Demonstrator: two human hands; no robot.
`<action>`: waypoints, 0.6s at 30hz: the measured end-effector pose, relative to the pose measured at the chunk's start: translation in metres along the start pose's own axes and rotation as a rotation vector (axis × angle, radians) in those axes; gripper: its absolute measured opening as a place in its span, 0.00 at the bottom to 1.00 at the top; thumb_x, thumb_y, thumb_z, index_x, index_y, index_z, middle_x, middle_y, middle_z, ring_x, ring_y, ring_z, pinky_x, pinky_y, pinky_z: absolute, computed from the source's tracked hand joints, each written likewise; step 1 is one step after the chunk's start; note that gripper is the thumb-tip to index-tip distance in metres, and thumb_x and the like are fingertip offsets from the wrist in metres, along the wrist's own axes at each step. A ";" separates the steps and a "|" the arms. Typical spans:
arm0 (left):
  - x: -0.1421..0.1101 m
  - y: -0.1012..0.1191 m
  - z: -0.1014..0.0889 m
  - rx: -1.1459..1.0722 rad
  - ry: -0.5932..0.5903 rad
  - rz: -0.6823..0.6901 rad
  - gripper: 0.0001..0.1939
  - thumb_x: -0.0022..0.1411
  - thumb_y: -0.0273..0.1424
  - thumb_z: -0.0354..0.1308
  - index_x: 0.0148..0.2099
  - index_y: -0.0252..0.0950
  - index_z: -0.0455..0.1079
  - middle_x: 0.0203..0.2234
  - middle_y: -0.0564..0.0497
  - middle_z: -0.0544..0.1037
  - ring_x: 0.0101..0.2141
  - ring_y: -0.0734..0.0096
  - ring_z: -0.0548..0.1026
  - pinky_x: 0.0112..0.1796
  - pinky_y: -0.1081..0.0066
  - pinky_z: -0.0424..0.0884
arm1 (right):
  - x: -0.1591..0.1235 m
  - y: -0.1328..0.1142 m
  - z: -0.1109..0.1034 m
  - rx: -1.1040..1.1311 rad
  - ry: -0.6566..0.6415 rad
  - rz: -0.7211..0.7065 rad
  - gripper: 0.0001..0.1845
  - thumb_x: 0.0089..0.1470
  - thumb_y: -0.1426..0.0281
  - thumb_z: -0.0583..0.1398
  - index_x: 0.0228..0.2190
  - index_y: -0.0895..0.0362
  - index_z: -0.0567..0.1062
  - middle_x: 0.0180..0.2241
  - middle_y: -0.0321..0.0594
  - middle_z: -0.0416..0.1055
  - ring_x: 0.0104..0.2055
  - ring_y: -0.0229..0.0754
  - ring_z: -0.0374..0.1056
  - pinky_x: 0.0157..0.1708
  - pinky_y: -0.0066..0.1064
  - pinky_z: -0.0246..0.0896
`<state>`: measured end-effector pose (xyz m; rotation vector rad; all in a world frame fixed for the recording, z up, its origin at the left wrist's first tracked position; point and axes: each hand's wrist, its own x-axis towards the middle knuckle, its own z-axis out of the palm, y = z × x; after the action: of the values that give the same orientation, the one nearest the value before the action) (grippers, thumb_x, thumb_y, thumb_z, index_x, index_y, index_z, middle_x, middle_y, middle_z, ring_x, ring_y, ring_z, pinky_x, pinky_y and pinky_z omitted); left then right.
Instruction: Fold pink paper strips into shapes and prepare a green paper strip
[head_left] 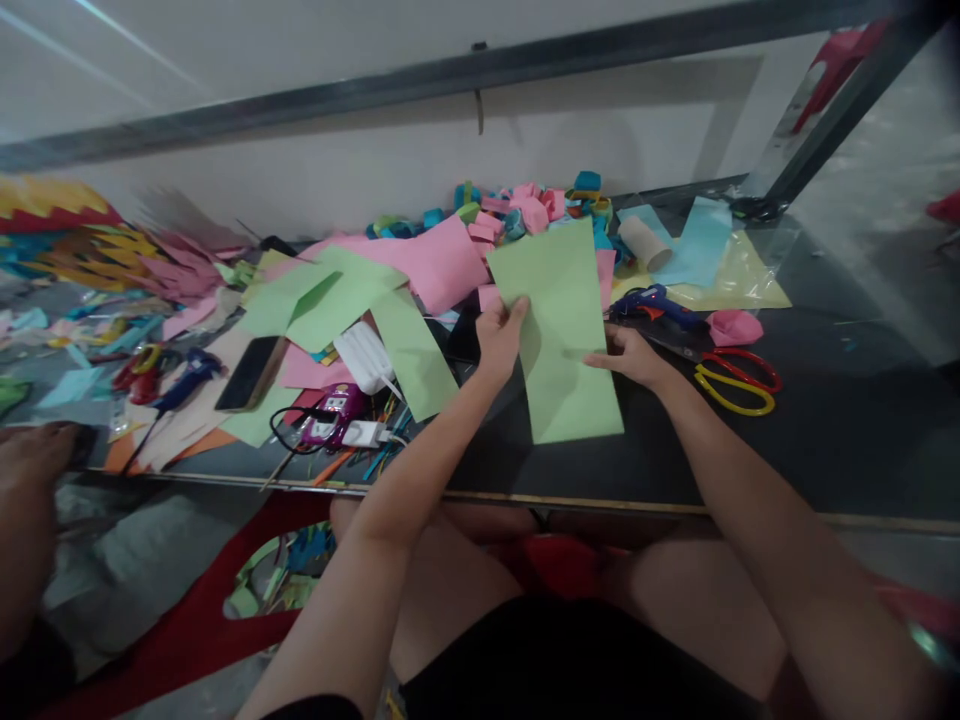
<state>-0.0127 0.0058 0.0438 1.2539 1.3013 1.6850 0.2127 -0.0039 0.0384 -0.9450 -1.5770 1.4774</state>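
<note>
A light green sheet of paper point(562, 330) is held up at a tilt over the dark table, between my two hands. My left hand point(501, 335) pinches its left edge, thumb on the front. At the right edge my right hand point(628, 357) grips it, with the thumb across the front and the other fingers partly hidden. Right of that hand lie scissors point(739, 382) with red and yellow handles. A blue glue gun point(660, 303) lies just behind it. Left of my left hand is another green paper strip point(415, 350).
Pink paper point(442, 265), curled paper pieces point(529, 210) and a cardboard tube point(645, 243) lie along the back. To the left are a phone point(251, 373), a purple power socket point(334, 412) and a second glue gun point(189, 380). Another person's hand point(37, 450) rests at far left.
</note>
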 end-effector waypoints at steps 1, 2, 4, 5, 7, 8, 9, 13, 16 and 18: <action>0.006 0.009 -0.003 0.005 0.014 0.006 0.13 0.67 0.43 0.63 0.41 0.38 0.76 0.37 0.49 0.81 0.38 0.68 0.80 0.40 0.68 0.77 | -0.001 0.001 0.000 0.000 -0.019 0.017 0.30 0.32 0.54 0.77 0.37 0.55 0.82 0.37 0.42 0.82 0.36 0.47 0.76 0.40 0.43 0.74; 0.012 0.018 -0.005 0.011 0.019 0.015 0.14 0.67 0.45 0.63 0.42 0.39 0.76 0.38 0.48 0.81 0.40 0.66 0.80 0.41 0.66 0.78 | -0.002 0.002 -0.001 -0.005 -0.033 0.030 0.29 0.32 0.55 0.78 0.37 0.55 0.83 0.37 0.42 0.82 0.36 0.47 0.76 0.40 0.43 0.74; 0.018 0.036 -0.007 0.024 0.024 0.038 0.18 0.68 0.49 0.62 0.44 0.40 0.76 0.40 0.48 0.81 0.44 0.62 0.81 0.42 0.63 0.79 | -0.002 0.006 -0.001 -0.022 -0.046 0.035 0.26 0.33 0.56 0.77 0.35 0.55 0.84 0.36 0.42 0.82 0.36 0.48 0.77 0.40 0.44 0.75; 0.019 0.045 -0.007 0.029 0.018 0.053 0.19 0.68 0.50 0.61 0.45 0.41 0.77 0.41 0.48 0.81 0.45 0.60 0.81 0.43 0.62 0.79 | -0.002 0.008 0.000 -0.033 -0.032 0.021 0.25 0.34 0.55 0.77 0.34 0.54 0.84 0.35 0.42 0.82 0.37 0.48 0.77 0.41 0.45 0.75; 0.014 0.060 -0.006 0.031 -0.010 0.099 0.20 0.69 0.52 0.59 0.47 0.41 0.77 0.41 0.47 0.81 0.47 0.58 0.81 0.43 0.61 0.80 | 0.000 0.011 0.000 -0.073 0.042 -0.045 0.24 0.35 0.53 0.77 0.33 0.53 0.85 0.35 0.42 0.82 0.38 0.50 0.77 0.44 0.48 0.75; 0.010 0.067 -0.006 0.029 -0.035 0.131 0.21 0.69 0.52 0.59 0.47 0.41 0.77 0.41 0.47 0.81 0.48 0.57 0.81 0.43 0.61 0.80 | 0.001 0.012 -0.001 -0.104 0.090 -0.095 0.23 0.35 0.52 0.76 0.32 0.52 0.85 0.36 0.42 0.82 0.39 0.51 0.77 0.46 0.49 0.74; 0.003 0.074 -0.007 0.029 -0.069 0.168 0.21 0.68 0.52 0.59 0.47 0.41 0.77 0.40 0.48 0.81 0.48 0.57 0.81 0.43 0.61 0.80 | 0.003 0.012 -0.002 -0.134 0.133 -0.155 0.21 0.36 0.52 0.76 0.31 0.51 0.85 0.37 0.42 0.83 0.42 0.52 0.77 0.49 0.49 0.74; -0.032 0.099 -0.022 0.040 -0.410 0.392 0.19 0.65 0.50 0.64 0.44 0.39 0.79 0.37 0.49 0.82 0.44 0.59 0.82 0.43 0.60 0.81 | 0.007 0.013 -0.005 -0.137 0.162 -0.390 0.18 0.39 0.50 0.75 0.29 0.48 0.86 0.42 0.41 0.83 0.49 0.52 0.77 0.56 0.48 0.70; -0.062 0.111 -0.043 0.085 -0.841 0.606 0.06 0.66 0.36 0.66 0.42 0.40 0.79 0.40 0.48 0.84 0.47 0.61 0.82 0.49 0.60 0.80 | 0.006 0.011 -0.007 -0.158 0.145 -0.457 0.18 0.42 0.48 0.74 0.29 0.47 0.86 0.49 0.42 0.81 0.54 0.53 0.75 0.57 0.45 0.69; -0.080 0.108 -0.058 0.169 -0.970 0.651 0.06 0.66 0.27 0.62 0.44 0.41 0.79 0.44 0.47 0.85 0.51 0.62 0.81 0.52 0.60 0.78 | 0.003 0.009 -0.008 -0.228 0.160 -0.466 0.16 0.46 0.48 0.72 0.29 0.47 0.86 0.54 0.42 0.79 0.58 0.54 0.73 0.59 0.46 0.67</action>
<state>-0.0354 -0.1166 0.1215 2.3546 0.4513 1.0192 0.2184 0.0027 0.0300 -0.7308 -1.7250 0.8944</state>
